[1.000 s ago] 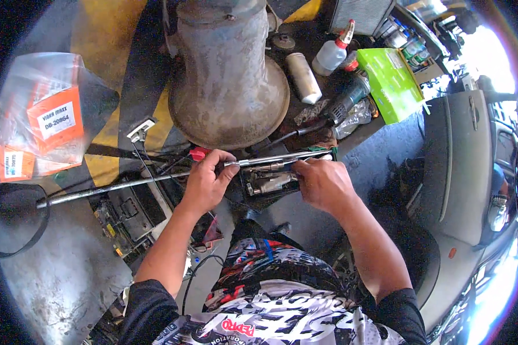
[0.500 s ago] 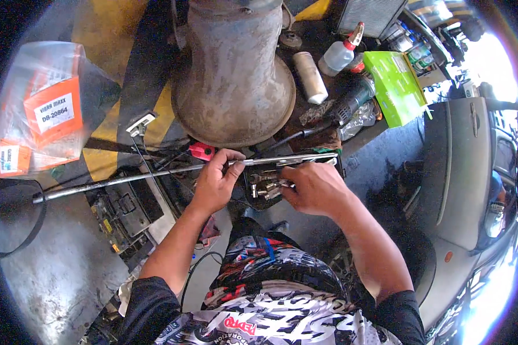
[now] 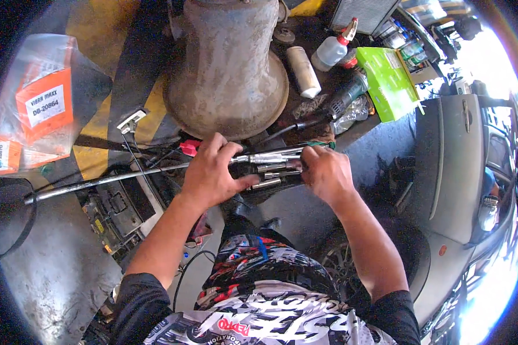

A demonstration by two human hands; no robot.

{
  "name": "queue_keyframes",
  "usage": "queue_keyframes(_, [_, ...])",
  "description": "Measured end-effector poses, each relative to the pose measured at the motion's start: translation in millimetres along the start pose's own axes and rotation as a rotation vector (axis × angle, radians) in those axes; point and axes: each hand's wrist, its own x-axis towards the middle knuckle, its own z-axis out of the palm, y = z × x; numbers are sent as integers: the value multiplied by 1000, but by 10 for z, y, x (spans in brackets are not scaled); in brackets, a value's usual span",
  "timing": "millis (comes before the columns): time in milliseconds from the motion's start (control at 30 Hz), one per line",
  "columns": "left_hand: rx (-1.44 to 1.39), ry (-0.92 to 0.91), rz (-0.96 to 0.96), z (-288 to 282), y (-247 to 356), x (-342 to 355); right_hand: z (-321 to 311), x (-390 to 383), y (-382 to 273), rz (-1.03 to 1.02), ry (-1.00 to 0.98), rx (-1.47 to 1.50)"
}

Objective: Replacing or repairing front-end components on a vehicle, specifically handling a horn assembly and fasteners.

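Observation:
A bundle of shiny metal rods and socket-like tools (image 3: 269, 168) lies side by side between my hands, below the rusty drum-shaped part. At its left end is my left hand (image 3: 209, 174), palm down, thumb spread from the fingers with the tools' ends in the gap. My right hand (image 3: 331, 174) has its fingers closed on the right ends of the metal tools, which its fingertips partly hide. A long metal bar (image 3: 106, 183) runs leftward from under my left hand; whether that hand touches it cannot be seen.
The rusty flared metal drum (image 3: 227, 75) stands ahead. Right of it are a pale cylinder (image 3: 303, 72), a spray bottle (image 3: 331, 53), a power tool (image 3: 348, 98) and a green box (image 3: 387, 83). Bagged orange boxes (image 3: 45, 106) and a battery (image 3: 121, 204) lie left; a car (image 3: 452, 167) is right.
My left thumb has spread from its pinch near the bar. The loose metal pieces now lie more in line, and my right hand has moved onto their right ends. The view has shifted slightly.

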Motion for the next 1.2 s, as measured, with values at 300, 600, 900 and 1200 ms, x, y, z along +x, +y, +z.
queue_keyframes(300, [120,-4,90,126,-51,202,-154,-234,13,298,-170,270])
queue_keyframes(600, [186,-21,154,117,-8,221,-48,-501,-14,506,-95,314])
queue_keyframes(900, [255,8,164,-119,198,421,-3,-275,-252,251,-204,355])
queue_keyframes(1200, [126,-104,85,0,82,236,-90,55,-564,-42,-348,178])
